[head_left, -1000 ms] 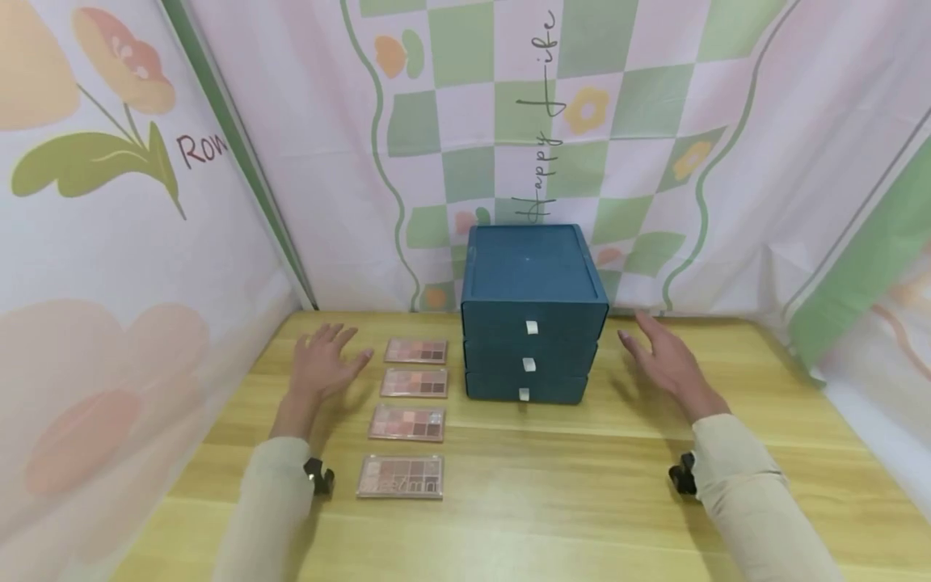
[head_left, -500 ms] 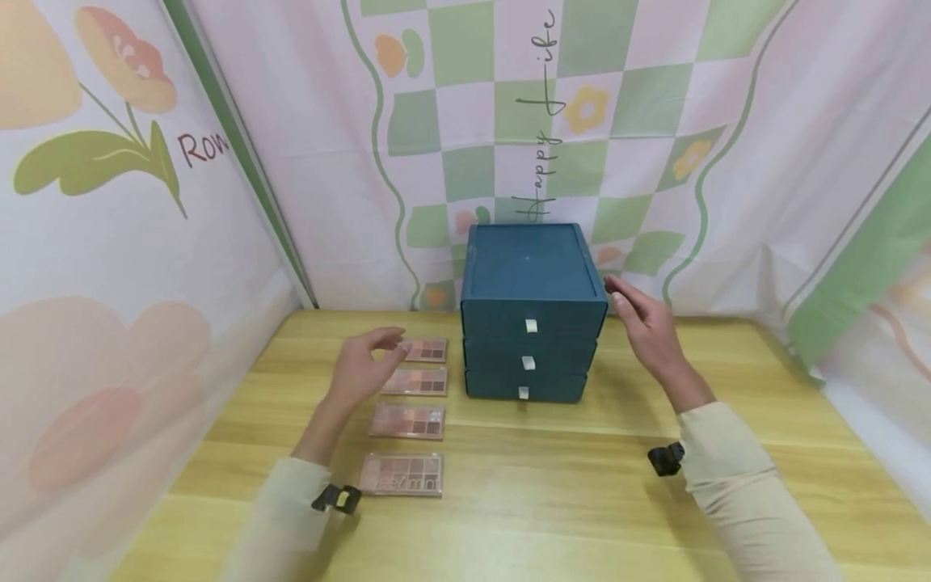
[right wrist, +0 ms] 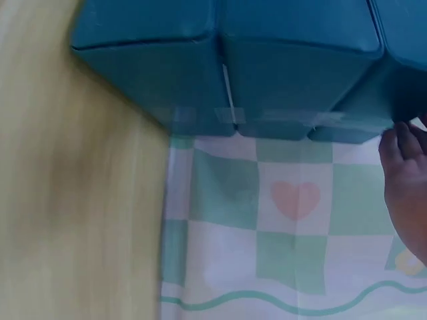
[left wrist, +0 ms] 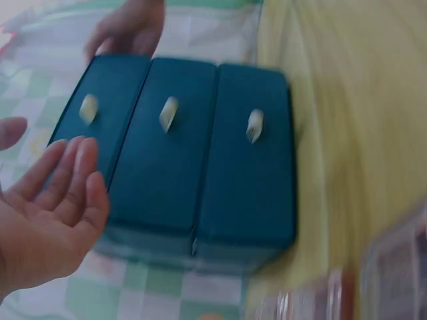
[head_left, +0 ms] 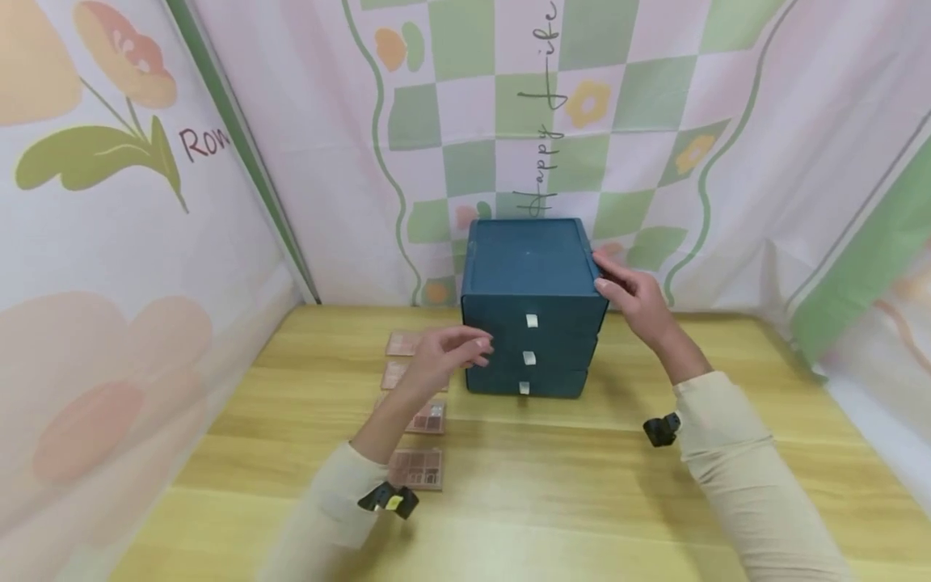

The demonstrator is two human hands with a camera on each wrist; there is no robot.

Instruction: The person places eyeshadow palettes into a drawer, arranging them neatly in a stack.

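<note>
A dark blue three-drawer box [head_left: 527, 263] with small white pull tabs stands at the back of the table, its drawers closed. My right hand [head_left: 643, 307] touches the box's upper right edge, fingers along the top and thumb nearer the front corner. My left hand [head_left: 447, 360] hovers before the box's left front with relaxed fingers; in the left wrist view, its open palm [left wrist: 53, 213] shows nothing held. Several eyeshadow palettes lie in a column left of the box, among them a near palette [head_left: 425, 470] and a far palette [head_left: 402, 343], partly hidden by my left hand and forearm.
Light wood tabletop [head_left: 553, 493] spreads in front of the box. Behind it hangs a printed curtain [head_left: 465, 113] with green checks, and a flowered cloth [head_left: 109, 242] stands along the left. Black wrist cameras are strapped to both sleeves.
My left hand has moved right, from beside the palettes across them to the box's front. My right hand has risen and come in to the box's upper right edge.
</note>
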